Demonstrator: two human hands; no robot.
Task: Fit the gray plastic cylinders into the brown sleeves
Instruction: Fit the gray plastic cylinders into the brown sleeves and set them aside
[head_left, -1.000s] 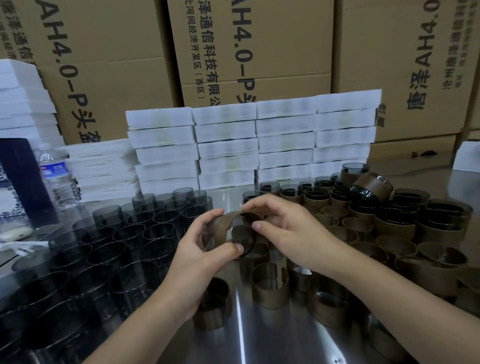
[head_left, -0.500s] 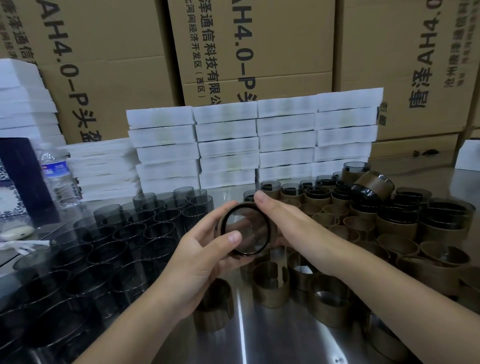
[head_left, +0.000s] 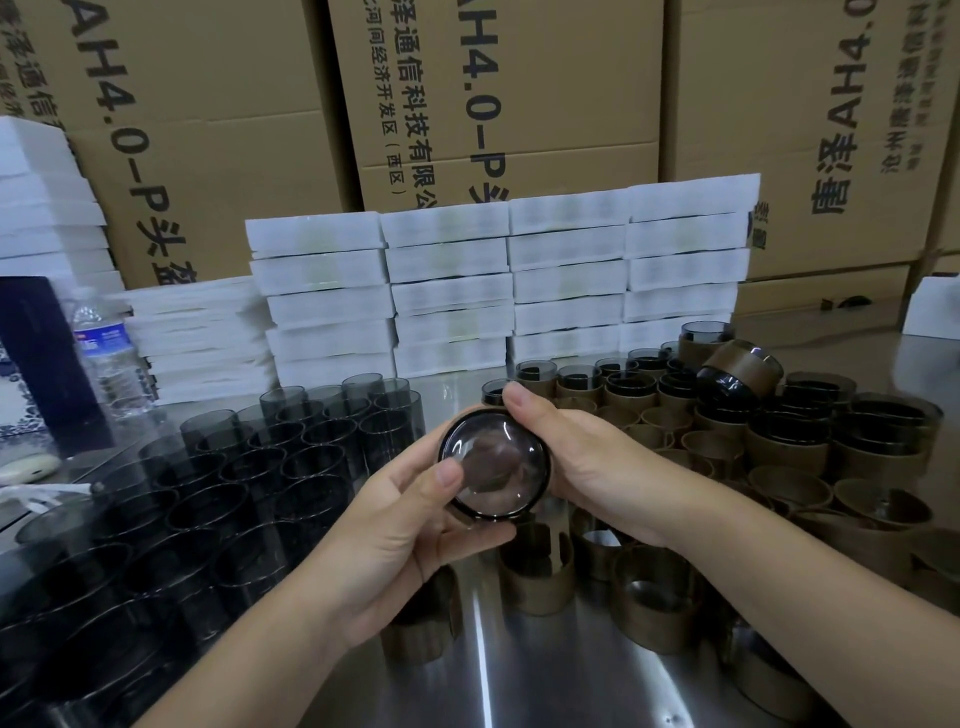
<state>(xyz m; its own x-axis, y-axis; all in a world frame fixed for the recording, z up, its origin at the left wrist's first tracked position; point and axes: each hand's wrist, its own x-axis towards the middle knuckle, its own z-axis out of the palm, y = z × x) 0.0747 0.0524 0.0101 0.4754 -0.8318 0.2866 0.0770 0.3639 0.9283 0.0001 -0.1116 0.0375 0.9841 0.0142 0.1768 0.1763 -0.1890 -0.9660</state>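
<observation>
Stacked cartons (head_left: 498, 104) back the steel desk (head_left: 483, 675) where your left hand (head_left: 395, 535) and right hand (head_left: 592, 467) curl fingers (head_left: 449, 475) round one gray cylinder (head_left: 496, 467), end facing you, probably checking its fit.

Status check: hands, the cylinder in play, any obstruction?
Left hand and right hand both grip one gray cylinder, end face toward camera. Any sleeve on it hidden by hands; seating unclear. Nothing obstructing; empty brown sleeves stand on table below.

Left hand (head_left: 400, 525) and right hand (head_left: 582, 467) grip one cylinder (head_left: 493, 462) between them
</observation>
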